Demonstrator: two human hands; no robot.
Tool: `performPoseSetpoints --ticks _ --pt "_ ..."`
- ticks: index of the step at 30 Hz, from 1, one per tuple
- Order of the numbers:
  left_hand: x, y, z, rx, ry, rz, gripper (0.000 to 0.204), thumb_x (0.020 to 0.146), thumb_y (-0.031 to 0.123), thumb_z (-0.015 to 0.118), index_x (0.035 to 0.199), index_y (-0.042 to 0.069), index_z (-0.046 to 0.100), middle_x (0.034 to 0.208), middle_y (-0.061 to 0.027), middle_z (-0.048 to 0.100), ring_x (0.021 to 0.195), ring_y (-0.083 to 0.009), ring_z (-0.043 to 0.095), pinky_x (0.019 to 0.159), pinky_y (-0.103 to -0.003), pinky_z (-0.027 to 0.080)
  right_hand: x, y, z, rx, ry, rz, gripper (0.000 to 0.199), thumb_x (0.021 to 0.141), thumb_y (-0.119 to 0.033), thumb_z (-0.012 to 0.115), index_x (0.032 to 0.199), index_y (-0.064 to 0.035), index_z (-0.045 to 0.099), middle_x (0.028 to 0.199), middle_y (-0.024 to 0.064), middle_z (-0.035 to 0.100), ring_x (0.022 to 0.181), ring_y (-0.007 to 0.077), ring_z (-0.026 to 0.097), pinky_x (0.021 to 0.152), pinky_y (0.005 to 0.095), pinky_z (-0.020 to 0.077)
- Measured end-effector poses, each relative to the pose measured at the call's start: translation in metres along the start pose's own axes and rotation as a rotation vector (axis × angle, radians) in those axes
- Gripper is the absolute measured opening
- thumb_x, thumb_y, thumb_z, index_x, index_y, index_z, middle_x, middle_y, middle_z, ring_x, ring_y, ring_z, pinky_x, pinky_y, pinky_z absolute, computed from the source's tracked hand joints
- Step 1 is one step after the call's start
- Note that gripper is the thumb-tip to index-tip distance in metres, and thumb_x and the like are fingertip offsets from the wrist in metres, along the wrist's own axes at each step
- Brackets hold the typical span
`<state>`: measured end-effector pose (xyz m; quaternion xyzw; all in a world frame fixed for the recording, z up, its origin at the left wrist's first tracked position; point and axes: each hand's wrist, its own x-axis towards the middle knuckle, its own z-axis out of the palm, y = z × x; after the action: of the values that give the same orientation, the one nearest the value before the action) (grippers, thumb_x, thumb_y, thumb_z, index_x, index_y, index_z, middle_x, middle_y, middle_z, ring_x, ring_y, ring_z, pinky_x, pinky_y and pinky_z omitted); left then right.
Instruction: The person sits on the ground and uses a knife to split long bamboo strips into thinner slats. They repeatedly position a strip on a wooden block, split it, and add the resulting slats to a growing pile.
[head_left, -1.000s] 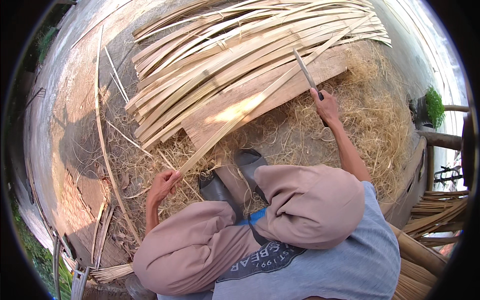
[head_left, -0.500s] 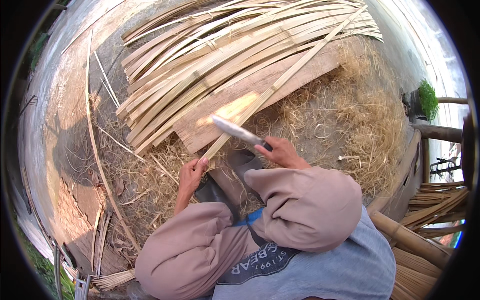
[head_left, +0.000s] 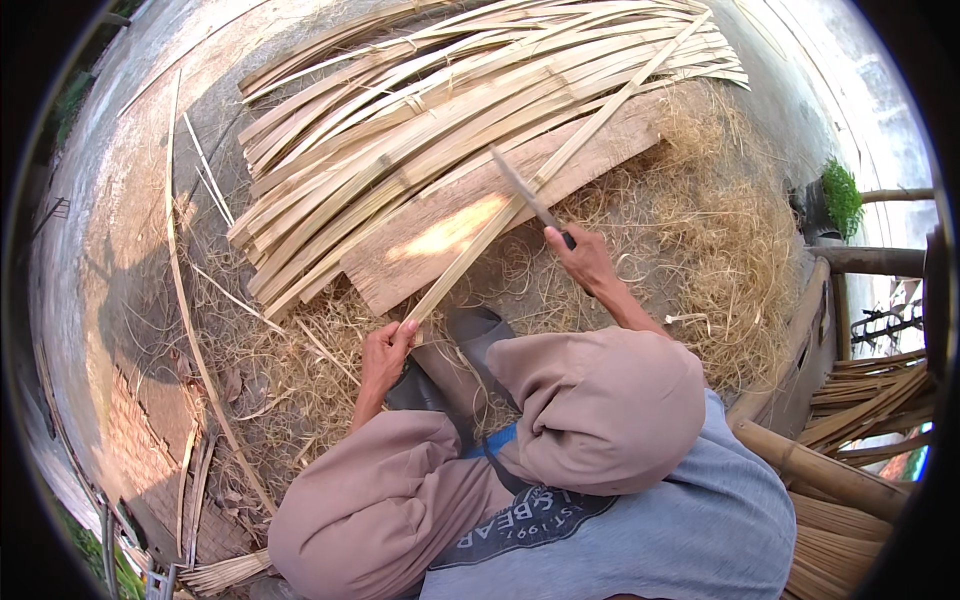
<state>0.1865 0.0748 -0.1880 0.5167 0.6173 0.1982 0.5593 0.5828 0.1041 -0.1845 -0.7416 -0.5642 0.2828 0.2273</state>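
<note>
My left hand (head_left: 383, 355) is closed on the near end of a long, pale bamboo strip (head_left: 463, 262). The strip slants up and right over a flat wooden board (head_left: 375, 270) to the far side of the pile. In my right hand (head_left: 582, 262), closed round its dark handle, is a knife (head_left: 524, 187). Its blade points up and left, lying across the strip above the board. The fingers of both hands are wrapped round what they hold.
A large pile of split bamboo strips (head_left: 400, 150) lies beyond the board. Curly fibre shavings (head_left: 720, 250) cover the ground at right and around my feet. A single long strip (head_left: 178, 250) lies at left. Bamboo poles (head_left: 820, 468) and bundled strips (head_left: 870, 405) stand at right.
My right hand and the knife have moved up and right along the strip, away from my left hand. The blade now points more steeply upward. My left hand keeps its hold.
</note>
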Motion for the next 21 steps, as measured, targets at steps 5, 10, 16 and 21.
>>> performPoseSetpoints --ticks 5,10,16,21 --pt "-0.016 -0.026 -0.015 -0.033 -0.033 -0.042 0.049 0.101 0.046 0.064 0.078 0.002 0.069 0.058 0.0030 0.053 0.055 -0.0040 0.043 0.051 -0.024 0.031 -0.018 0.013 0.012 -0.092 -0.150 -0.155 0.056 0.098 -0.055 0.061 0.079 -0.0033 0.061 0.064 0.0147 0.062 0.060 0.0294 0.064 0.059 0.0450 0.0494" --pt "-0.009 -0.017 -0.015 -0.520 -0.150 -0.300 0.045 0.103 0.042 0.062 0.086 0.001 0.066 0.052 0.0073 0.039 0.044 -0.0023 0.032 0.047 -0.022 0.027 0.044 0.049 -0.063 0.266 0.316 0.395 0.061 0.101 -0.053 0.059 0.069 0.0002 0.057 0.056 0.0116 0.057 0.052 0.0226 0.056 0.052 0.0414 0.0444" --pt "-0.003 -0.019 -0.017 -1.114 -0.178 -0.587 0.030 0.107 0.029 0.057 0.094 0.002 0.062 0.046 0.0079 0.023 0.037 -0.0072 0.020 0.042 -0.026 0.023 -0.072 -0.040 0.043 -0.059 -0.162 -0.381 0.054 0.099 -0.054 0.062 0.079 -0.0028 0.061 0.060 0.0129 0.058 0.055 0.0251 0.058 0.053 0.0414 0.0447" --pt "0.007 -0.017 -0.016 -1.172 -0.267 -0.610 0.031 0.107 0.029 0.058 0.093 0.001 0.061 0.046 0.0082 0.024 0.036 -0.0076 0.019 0.043 -0.026 0.023 0.045 0.054 -0.059 -0.001 0.248 0.174 0.061 0.100 -0.055 0.059 0.072 -0.0013 0.059 0.055 0.0098 0.055 0.051 0.0225 0.053 0.050 0.0409 0.0425"
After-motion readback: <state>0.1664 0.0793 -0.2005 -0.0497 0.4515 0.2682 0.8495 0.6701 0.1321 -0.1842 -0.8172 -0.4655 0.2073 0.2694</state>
